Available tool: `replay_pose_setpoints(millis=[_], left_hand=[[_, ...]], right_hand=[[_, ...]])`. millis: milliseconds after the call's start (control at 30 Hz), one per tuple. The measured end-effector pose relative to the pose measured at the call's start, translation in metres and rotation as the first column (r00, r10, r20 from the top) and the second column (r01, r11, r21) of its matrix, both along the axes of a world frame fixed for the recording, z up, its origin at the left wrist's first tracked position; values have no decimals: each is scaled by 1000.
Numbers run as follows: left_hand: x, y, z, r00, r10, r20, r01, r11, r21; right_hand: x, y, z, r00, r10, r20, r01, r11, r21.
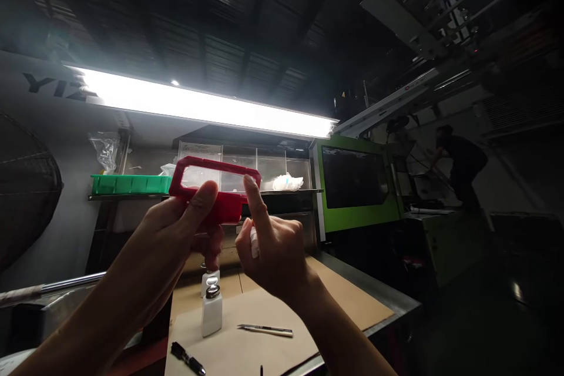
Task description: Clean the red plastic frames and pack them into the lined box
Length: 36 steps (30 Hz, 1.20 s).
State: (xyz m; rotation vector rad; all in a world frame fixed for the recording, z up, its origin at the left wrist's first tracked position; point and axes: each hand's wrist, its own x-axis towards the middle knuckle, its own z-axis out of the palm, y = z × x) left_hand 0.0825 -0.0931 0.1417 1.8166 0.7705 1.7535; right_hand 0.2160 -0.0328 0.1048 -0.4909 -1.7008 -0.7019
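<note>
Far left: one fan (26, 194) is showing, left edge of view cutting it off. One green bin (127, 185) is sitting on the shelf; its contents are mostly hiding behind the front wall. One left hand (170, 226): grip is clamping on the left end of one red frame (228, 210), thumb lying over the front, most fingers hiding behind. Frame is being held up in the air above the desk (247, 308), below the lamp (202, 107). One black pen (188, 358) is lying near the front. Two white bottles are standing on the desk: front one (212, 315) is partly covering the rear one (205, 286). One right hand (277, 247): index fingertip is touching the frame's right end, other fingers are curling in. A white bit is showing there; can't tell if that grip is holding it. One knife (265, 330) is lying below. One green machine (352, 220) is standing right. Far right, one person (462, 161) is bending over, mostly disappearing in the dark.
</note>
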Motion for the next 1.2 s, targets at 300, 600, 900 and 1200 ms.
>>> replay_pose_setpoints(millis=[300, 600, 900, 1200], left_hand=[[-2, 5, -14, 996, -35, 83, 40, 997, -64], [-7, 11, -27, 989, -136, 49, 141, 983, -118], [-38, 3, -100, 987, 107, 123, -59, 937, -344], [-145, -140, -285, 548, 805, 227, -366, 474, -801]], right_hand=[[2, -14, 3, 605, 550, -575, -758, 618, -207], [5, -8, 14, 316, 618, -720, -944, 128, -304], [-6, 2, -36, 541, 531, -653, -827, 194, -528], [-31, 3, -131, 911, 234, -340, -398, 285, -872]])
